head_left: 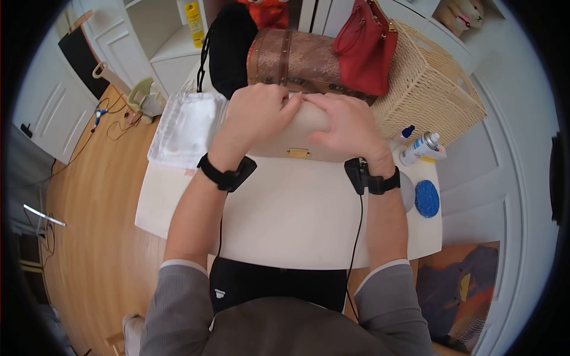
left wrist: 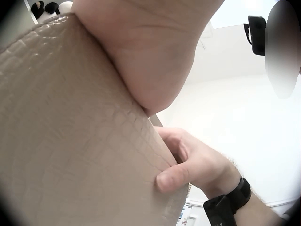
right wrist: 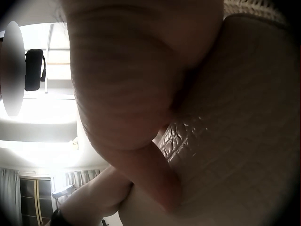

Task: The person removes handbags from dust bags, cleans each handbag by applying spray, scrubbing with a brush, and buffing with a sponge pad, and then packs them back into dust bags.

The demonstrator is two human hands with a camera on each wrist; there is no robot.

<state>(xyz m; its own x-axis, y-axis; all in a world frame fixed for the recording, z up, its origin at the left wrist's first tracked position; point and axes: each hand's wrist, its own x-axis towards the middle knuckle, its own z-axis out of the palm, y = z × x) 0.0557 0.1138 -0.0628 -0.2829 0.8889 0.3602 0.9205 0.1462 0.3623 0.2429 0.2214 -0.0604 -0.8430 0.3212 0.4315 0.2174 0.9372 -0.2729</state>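
No lettering could be read anywhere in the three views. The yellow bottle (head_left: 194, 16) on the shelf and the white spray can (head_left: 419, 148) on the table carried print, but it was too small and blurred to make out.

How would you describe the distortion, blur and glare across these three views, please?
Head view: fisheye bending, dark vignette, sharp on the beige handbag. Left wrist view: bright white background, left hand close and soft. Right wrist view: right hand very near and blurred, ceiling glare at left.
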